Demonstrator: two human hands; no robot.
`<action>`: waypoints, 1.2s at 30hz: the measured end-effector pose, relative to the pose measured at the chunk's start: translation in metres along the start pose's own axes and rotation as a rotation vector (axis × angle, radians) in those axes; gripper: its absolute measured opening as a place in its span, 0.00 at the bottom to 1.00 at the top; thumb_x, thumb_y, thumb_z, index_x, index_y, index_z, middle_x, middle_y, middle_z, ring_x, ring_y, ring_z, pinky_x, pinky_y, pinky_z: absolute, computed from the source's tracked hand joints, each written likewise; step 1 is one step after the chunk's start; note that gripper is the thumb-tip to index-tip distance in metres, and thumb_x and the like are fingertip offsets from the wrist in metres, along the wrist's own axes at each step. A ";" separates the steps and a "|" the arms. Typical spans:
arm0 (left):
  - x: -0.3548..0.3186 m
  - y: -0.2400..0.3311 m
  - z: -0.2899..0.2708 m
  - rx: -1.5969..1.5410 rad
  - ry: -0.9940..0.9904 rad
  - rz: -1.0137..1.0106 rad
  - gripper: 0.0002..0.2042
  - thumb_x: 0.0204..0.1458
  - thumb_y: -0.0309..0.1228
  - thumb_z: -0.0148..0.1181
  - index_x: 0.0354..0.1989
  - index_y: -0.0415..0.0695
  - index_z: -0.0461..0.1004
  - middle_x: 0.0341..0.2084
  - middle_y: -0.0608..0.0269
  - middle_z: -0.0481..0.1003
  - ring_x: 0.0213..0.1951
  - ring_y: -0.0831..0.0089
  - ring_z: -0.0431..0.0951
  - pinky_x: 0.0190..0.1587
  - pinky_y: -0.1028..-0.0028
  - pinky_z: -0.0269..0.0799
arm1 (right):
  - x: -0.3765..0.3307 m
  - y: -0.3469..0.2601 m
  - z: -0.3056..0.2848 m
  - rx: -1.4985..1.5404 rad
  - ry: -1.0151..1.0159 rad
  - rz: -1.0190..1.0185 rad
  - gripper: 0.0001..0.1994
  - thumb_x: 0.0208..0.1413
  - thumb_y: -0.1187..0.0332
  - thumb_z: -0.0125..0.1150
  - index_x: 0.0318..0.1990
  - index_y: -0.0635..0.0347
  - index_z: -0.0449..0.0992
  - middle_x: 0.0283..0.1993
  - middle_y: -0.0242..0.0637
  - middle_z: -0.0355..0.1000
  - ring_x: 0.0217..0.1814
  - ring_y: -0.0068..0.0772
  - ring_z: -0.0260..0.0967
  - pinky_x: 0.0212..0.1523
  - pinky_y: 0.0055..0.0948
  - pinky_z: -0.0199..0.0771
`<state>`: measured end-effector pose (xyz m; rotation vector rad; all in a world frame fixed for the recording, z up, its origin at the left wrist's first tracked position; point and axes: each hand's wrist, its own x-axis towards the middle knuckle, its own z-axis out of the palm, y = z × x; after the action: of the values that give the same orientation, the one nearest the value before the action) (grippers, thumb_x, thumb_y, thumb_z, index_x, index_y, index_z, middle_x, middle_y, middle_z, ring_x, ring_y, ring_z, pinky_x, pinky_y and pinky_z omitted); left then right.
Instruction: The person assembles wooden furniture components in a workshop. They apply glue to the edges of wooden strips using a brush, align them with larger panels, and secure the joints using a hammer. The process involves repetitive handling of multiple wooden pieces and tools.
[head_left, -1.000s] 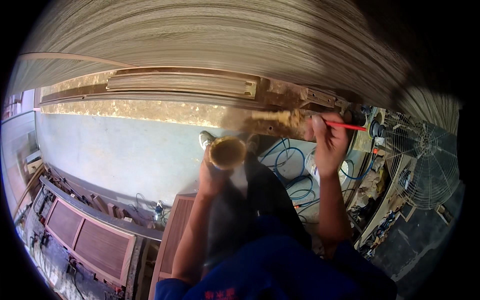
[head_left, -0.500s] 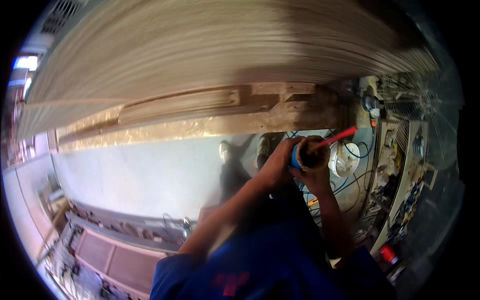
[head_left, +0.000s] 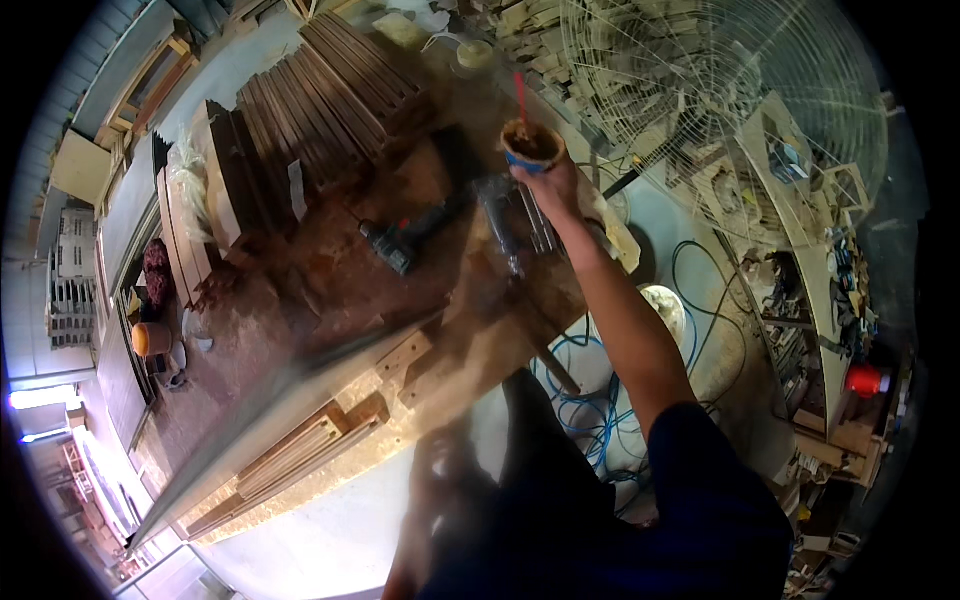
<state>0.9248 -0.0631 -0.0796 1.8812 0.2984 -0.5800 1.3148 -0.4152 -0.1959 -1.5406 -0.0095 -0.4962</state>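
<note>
My right hand (head_left: 553, 188) reaches out over the far right of the worktable (head_left: 300, 290), its fingers around a blue tub (head_left: 535, 163). Brown paste coats the tub's inside and rim, and a red stick (head_left: 521, 95) stands up out of it. Below that hand lie a nail gun (head_left: 500, 220) and, further left, a cordless drill (head_left: 400, 242). My left hand (head_left: 440, 465) hangs low near my body by the table's near edge; motion smears its fingers. A thin wooden panel (head_left: 290, 400) rises between me and the tabletop, blurred and seen nearly edge-on.
Stacks of dark wooden strips (head_left: 320, 100) lie at the table's back. A large wire fan guard (head_left: 720, 110) stands at upper right. Blue hoses (head_left: 600, 420) and a white bucket (head_left: 665, 305) are on the floor. Cluttered shelving (head_left: 800, 330) lines the right side.
The view has swung, showing the tabletop beyond the panel. The tub, held between both hands before, is now out over the table in my right hand alone. My left hand has come off it.
</note>
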 end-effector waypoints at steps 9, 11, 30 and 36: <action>0.012 0.053 0.022 0.211 -0.005 -0.074 0.27 0.55 0.24 0.70 0.64 0.43 0.71 0.58 0.53 0.75 0.56 0.59 0.80 0.58 0.64 0.78 | 0.052 0.120 0.006 -0.524 -0.017 0.262 0.33 0.47 0.65 0.82 0.61 0.59 0.75 0.53 0.37 0.80 0.54 0.36 0.78 0.60 0.37 0.75; 0.005 0.047 0.018 0.308 0.028 -0.243 0.27 0.55 0.28 0.69 0.65 0.43 0.71 0.59 0.51 0.75 0.59 0.56 0.78 0.61 0.63 0.75 | 0.042 0.096 -0.007 -0.467 -0.224 0.466 0.34 0.47 0.64 0.81 0.62 0.63 0.74 0.53 0.41 0.80 0.51 0.39 0.77 0.55 0.38 0.76; -0.003 -0.265 -0.105 -1.065 0.858 -0.332 0.30 0.58 0.30 0.66 0.66 0.35 0.60 0.56 0.49 0.73 0.49 0.61 0.81 0.52 0.60 0.82 | -0.415 -0.073 0.262 -0.861 -1.438 -0.367 0.20 0.61 0.72 0.64 0.58 0.71 0.73 0.63 0.59 0.69 0.66 0.62 0.66 0.64 0.51 0.71; -0.027 -0.279 -0.145 -1.153 0.751 -0.136 0.33 0.57 0.29 0.66 0.67 0.32 0.59 0.53 0.52 0.74 0.48 0.62 0.81 0.53 0.61 0.82 | -0.439 -0.092 0.294 -0.870 -1.212 -0.114 0.19 0.60 0.59 0.65 0.53 0.62 0.80 0.54 0.51 0.79 0.58 0.55 0.76 0.59 0.49 0.73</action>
<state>0.8082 0.1773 -0.2466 0.8601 1.0041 0.2565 0.9785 0.0007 -0.2304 -2.4899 -0.9159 0.4964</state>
